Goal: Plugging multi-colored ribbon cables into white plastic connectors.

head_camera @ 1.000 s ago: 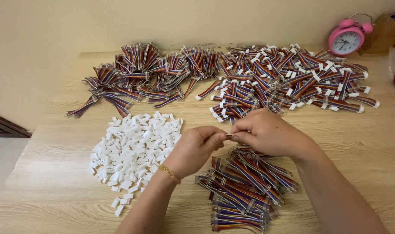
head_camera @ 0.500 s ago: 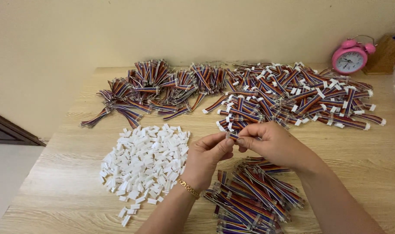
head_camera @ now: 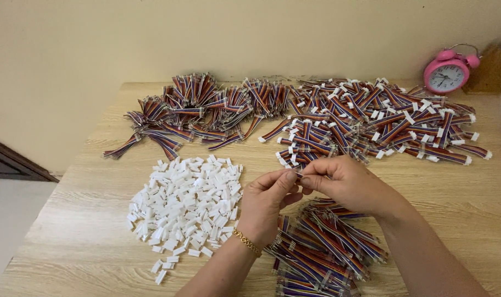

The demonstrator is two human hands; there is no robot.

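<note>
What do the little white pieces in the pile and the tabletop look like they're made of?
White pieces: likely moulded plastic, going by their uniform blocky shape and smooth, even white. Tabletop: pale wood or wood-look laminate; grain lines show, but which one is unclear.

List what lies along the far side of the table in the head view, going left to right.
Heap of bundled striped ribbon cables without connectors → spread of ribbon cables fitted with white connectors → pink twin-bell alarm clock → brown box at the frame edge.
</note>
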